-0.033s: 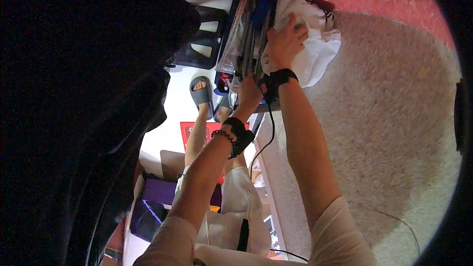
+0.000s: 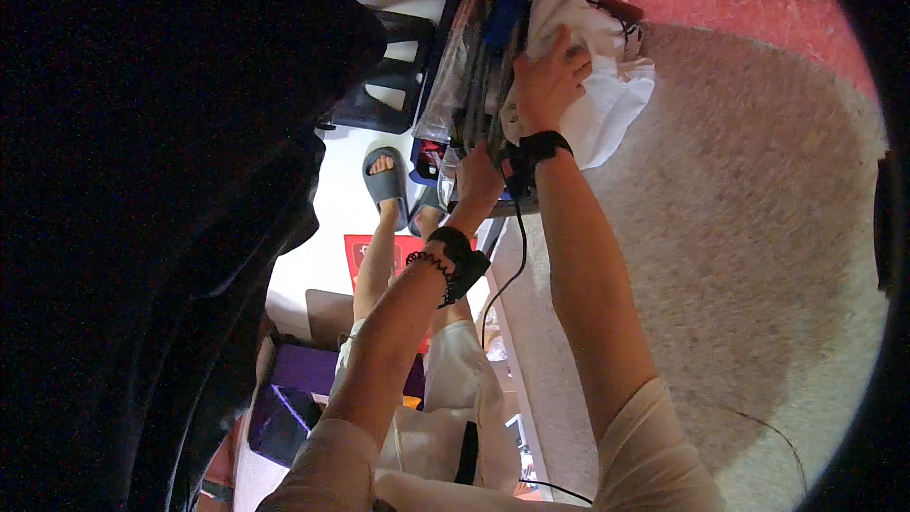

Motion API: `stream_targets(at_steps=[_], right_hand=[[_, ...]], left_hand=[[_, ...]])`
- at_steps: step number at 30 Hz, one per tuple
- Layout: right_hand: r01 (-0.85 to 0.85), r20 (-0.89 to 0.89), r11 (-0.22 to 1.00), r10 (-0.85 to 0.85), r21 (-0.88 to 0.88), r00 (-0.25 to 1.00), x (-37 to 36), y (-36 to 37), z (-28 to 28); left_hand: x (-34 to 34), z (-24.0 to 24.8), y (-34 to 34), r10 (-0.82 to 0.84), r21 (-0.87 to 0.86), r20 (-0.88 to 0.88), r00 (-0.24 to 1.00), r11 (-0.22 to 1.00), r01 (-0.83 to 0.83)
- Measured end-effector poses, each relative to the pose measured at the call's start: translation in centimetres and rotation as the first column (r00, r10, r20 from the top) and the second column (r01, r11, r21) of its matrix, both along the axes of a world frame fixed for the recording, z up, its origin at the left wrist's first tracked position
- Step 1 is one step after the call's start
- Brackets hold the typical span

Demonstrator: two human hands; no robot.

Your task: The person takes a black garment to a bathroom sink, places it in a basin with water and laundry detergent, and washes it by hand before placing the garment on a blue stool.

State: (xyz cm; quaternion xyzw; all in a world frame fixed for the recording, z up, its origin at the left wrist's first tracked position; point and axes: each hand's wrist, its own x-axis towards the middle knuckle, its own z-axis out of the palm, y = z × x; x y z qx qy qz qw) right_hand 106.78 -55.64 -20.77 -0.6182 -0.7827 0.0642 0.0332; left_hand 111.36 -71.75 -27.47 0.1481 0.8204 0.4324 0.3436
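My right hand [image 2: 550,85] lies against a white cloth or bag [image 2: 607,100], its fingers apart and bent over the fabric. That white thing bulges at the right side of a dark blue bin [image 2: 424,173]. Lower and to the left, my left hand [image 2: 481,175] is curled at the bin's near end; what its fingertips hold is hidden. Between and beyond the hands, the bin contains clear plastic packaging [image 2: 449,95], long grey pieces [image 2: 479,85], a blue item [image 2: 502,21] and a small red item [image 2: 432,152]. Both wrists wear black bands.
A black cable [image 2: 523,246] hangs from the right wristband. Dark hanging fabric [image 2: 190,228] covers the left side. A black rack-like object [image 2: 370,109] stands left of the bin. My slippered feet [image 2: 384,175] are below, near a red printed item [image 2: 360,256]. A rough wall-like surface [image 2: 739,228] rises at right.
Both hands keep almost the same place on the bin and the white fabric. My feet and legs appear very slightly farther left.
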Motion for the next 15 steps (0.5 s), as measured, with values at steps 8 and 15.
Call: stream_targets(at_steps=[8,15], right_hand=[[0.066,-0.019,0.996,-0.065,0.064,0.998,1.0,2.1,1.1],[0.050,-0.066,0.977,-0.037,0.209,0.997,2.5,3.2,-0.3]], left_hand=[[-1.5,5.2,2.5,-0.231,-0.162,0.066,0.971,0.958,0.238],[-1.1,7.8,3.0,-0.236,-0.227,0.095,0.967,0.941,0.252]])
